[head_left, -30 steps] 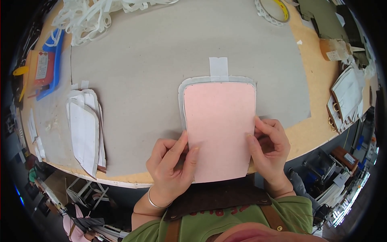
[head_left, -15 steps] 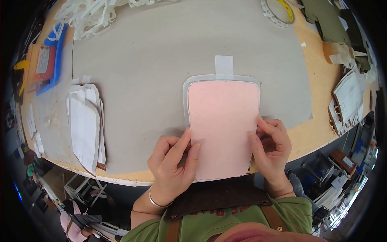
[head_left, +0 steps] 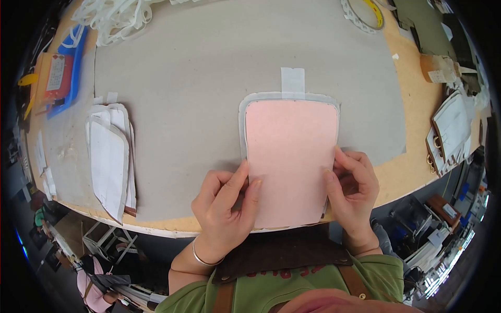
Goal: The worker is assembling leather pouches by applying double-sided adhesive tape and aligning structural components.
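Observation:
A pink rectangular sheet with rounded far corners (head_left: 292,156) lies over a slightly larger white-grey backing piece (head_left: 242,120). A white tab (head_left: 293,83) sticks out from the backing's far edge. My left hand (head_left: 224,201) grips the sheet's left side, thumb on top and fingertips at the edge. At the right side my right hand (head_left: 352,185) pinches it the same way, its thumb on the pink face. The sheet's near end reaches the table's front edge, and what lies beneath it is mostly hidden.
To the left lies a stack of white pieces with brown edges (head_left: 110,156). Behind it sits a blue tray (head_left: 78,70) with an orange-red container (head_left: 58,78). White strips (head_left: 117,21) are heaped far left; a tape roll (head_left: 365,13) lies far right. White pieces with metal rings (head_left: 450,125) rest at right.
The pink sheet and its backing sit slightly farther forward in the picture. Both hands keep their hold with nearly the same finger positions.

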The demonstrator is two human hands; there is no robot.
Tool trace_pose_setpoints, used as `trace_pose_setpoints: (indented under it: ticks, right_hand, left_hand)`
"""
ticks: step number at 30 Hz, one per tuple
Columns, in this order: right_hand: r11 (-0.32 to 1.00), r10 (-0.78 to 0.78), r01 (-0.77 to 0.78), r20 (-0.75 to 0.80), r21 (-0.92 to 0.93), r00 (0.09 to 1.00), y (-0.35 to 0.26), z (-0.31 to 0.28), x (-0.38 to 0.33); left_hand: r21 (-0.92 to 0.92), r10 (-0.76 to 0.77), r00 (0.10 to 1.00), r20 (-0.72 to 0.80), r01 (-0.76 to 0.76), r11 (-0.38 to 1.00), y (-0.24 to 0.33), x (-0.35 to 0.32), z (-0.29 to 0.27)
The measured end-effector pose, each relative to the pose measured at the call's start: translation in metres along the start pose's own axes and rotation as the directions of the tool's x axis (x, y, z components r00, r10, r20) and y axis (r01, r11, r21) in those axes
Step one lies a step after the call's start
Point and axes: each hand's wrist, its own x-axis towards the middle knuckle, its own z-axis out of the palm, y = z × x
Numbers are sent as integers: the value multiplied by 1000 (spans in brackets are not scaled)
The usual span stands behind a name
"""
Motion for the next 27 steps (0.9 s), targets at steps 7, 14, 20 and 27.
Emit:
trace_pose_setpoints:
  ticks: [7, 14, 20, 27]
  right_hand:
    - [1000, 2, -2, -14, -4, 1000, 0, -1, -1]
    - [1000, 3, -3, -15, -25, 1000, 0, 0, 1]
    - [999, 9, -10, -7, -44, 1000, 1, 2, 0]
    - [999, -20, 18, -45, -41, 999, 3, 3, -1]
  left_hand:
    - [-18, 3, 1000, -16, -4, 1000, 0, -1, 2]
    - [-12, -15, 1000, -15, 15, 1000, 2, 0, 2]
    - [-8, -4, 1000, -28, 4, 1000, 0, -1, 3]
    - [-12, 35, 998, -49, -36, 999, 0, -2, 4]
